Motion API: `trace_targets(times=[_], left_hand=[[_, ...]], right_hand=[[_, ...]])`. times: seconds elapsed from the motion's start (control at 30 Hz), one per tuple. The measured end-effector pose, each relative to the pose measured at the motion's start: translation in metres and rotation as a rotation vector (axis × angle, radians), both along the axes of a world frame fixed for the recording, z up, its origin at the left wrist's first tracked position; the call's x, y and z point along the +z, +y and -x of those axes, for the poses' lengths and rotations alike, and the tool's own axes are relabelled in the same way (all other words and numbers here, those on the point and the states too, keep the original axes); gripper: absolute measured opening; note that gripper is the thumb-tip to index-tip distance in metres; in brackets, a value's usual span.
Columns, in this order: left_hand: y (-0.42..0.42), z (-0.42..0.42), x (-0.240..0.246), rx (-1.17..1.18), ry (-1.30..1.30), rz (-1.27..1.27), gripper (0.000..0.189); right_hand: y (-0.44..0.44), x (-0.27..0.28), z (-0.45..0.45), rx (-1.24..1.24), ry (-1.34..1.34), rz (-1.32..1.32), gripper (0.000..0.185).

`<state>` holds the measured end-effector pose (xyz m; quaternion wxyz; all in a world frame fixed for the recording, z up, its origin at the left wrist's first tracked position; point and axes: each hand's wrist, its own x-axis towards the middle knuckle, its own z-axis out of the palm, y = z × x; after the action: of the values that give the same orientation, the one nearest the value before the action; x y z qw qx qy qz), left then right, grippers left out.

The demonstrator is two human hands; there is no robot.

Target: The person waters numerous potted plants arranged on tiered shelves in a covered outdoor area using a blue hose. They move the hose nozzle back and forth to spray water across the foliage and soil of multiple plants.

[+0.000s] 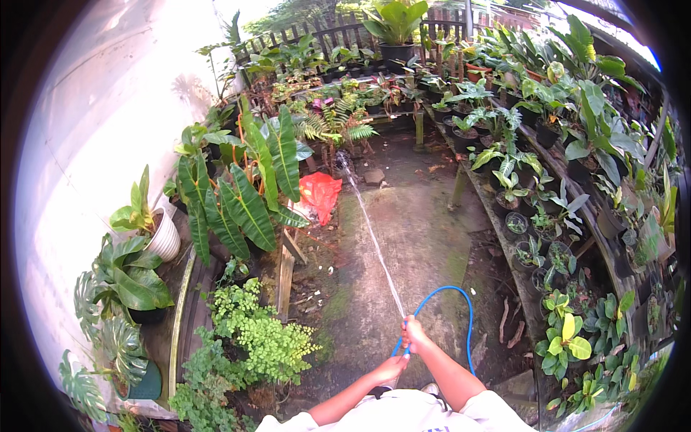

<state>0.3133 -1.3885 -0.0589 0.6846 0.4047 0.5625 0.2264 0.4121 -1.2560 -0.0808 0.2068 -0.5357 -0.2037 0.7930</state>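
A blue garden hose [471,324] loops from the right side up to both hands, low in the middle of the view. My right hand [413,333] grips the hose at its outlet end. Just below and to the left, my left hand [391,369] is closed around the hose too. A narrow water jet [372,232] shoots away from the outlet, slanting up and left in the view. It splashes at the foot of a potted fern [337,127] at the far end of the path. A crumpled red plastic bag [321,195] lies left of the jet.
Wooden shelves [499,237] crowded with potted plants run along the right. On the left, large long-leaved plants [243,202] and a maidenhair fern [259,329] reach towards the concrete path [402,232]. A stone [373,176] lies near its far end, before a wooden fence [345,38].
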Motion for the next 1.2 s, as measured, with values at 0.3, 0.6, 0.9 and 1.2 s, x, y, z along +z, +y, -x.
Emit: trace_targets(times=[0.3,0.6,0.9,1.2], left_hand=[[0.007,-0.025,-0.007,-0.146,0.022,0.05,0.051],[0.033,-0.09,-0.018,-0.537,0.189,-0.211,0.055],[0.021,-0.144,-0.035,-0.701,0.235,-0.157,0.057],[0.01,-0.19,-0.009,-0.788,0.314,-0.144,0.058]], right_hand=[[-0.009,0.01,-0.043,-0.153,0.001,-0.003,0.034],[-0.047,-0.006,-0.157,-0.795,0.184,0.016,0.036],[-0.076,-0.004,-0.212,-0.874,0.136,0.019,0.034],[-0.097,-0.008,-0.258,-0.881,0.148,-0.041,0.029]])
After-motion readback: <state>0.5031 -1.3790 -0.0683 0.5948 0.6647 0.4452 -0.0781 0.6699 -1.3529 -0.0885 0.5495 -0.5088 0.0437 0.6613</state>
